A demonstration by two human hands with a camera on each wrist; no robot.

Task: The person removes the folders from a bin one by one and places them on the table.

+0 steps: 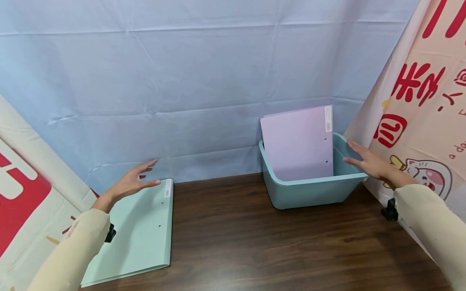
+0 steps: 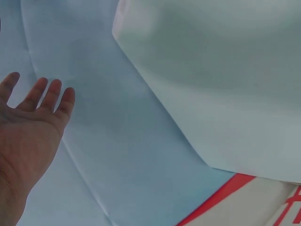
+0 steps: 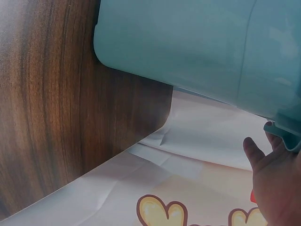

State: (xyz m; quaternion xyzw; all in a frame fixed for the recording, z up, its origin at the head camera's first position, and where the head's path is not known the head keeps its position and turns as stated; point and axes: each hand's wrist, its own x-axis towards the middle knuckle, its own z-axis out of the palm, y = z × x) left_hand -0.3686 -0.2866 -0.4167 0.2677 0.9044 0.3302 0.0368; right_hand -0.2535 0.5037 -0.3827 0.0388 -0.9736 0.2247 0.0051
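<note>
Mint folder (image 1: pixel 140 230) — beneath left hand (image 1: pixel 129 184), teal bin (image 1: pixel 313 193) — beside right hand (image 1: pixel 374 163)

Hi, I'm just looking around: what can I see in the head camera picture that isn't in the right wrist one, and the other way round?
Only the head view shows the left hand, the mint-green folder and the lilac folder standing in the blue-green bin.

Only the right wrist view shows the downturned lip of the bin's rim from below.

Both show the right hand by the bin's rim, the bin's outer wall, the dark wooden table and the printed cloth.
</note>
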